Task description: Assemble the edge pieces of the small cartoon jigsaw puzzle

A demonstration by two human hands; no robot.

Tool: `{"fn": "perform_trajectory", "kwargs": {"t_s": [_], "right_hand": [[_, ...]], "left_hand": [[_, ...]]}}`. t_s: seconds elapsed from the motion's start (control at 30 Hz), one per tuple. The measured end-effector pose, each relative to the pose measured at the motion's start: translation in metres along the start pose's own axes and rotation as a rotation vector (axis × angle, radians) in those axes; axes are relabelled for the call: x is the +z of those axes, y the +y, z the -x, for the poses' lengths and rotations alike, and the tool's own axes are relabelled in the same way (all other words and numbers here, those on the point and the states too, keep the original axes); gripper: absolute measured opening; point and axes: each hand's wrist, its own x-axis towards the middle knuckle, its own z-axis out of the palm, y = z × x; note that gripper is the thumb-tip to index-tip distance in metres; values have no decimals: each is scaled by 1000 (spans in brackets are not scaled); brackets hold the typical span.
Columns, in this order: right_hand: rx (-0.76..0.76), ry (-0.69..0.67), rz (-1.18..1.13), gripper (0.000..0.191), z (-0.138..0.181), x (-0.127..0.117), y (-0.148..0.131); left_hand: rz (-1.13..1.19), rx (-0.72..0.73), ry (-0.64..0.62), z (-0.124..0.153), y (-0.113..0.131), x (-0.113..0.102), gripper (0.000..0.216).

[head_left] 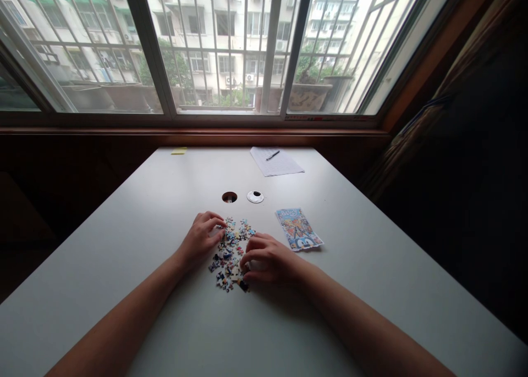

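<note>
A loose heap of small, colourful jigsaw puzzle pieces point(227, 253) lies on the white table point(173, 322) in front of me. At its upper left edge is my left hand point(202, 235), fingers curved and apart, the tips touching pieces. My right hand point(266, 257) rests along the heap's right side with fingers bent and spread, thumb near the dark pieces at the bottom. No piece can be made out between the fingers of either hand. To the right of the heap lies a blue picture sheet point(300, 229) with cartoon figures.
Beyond the heap are a round cable hole point(229, 197) and its silver cover point(255, 196). Farther back lie paper sheets point(284, 165) with a pen point(273, 155) on them. A yellow sticky note point(179, 151) is near the far left corner. A barred window rises behind the table.
</note>
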Motion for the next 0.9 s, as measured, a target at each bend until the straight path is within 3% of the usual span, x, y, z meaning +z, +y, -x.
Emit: {"fn": "perform_trajectory", "kwargs": {"t_s": [0.13, 0.4, 0.9], "right_hand": [[4, 2, 16, 33, 0, 3, 3], [33, 15, 6, 9, 1, 2, 1], [45, 69, 111, 15, 3, 3, 4]], "left_hand": [[58, -39, 6, 0, 1, -1, 12], [139, -93, 14, 0, 0, -1, 15], [120, -81, -19, 0, 4, -5, 18]]}}
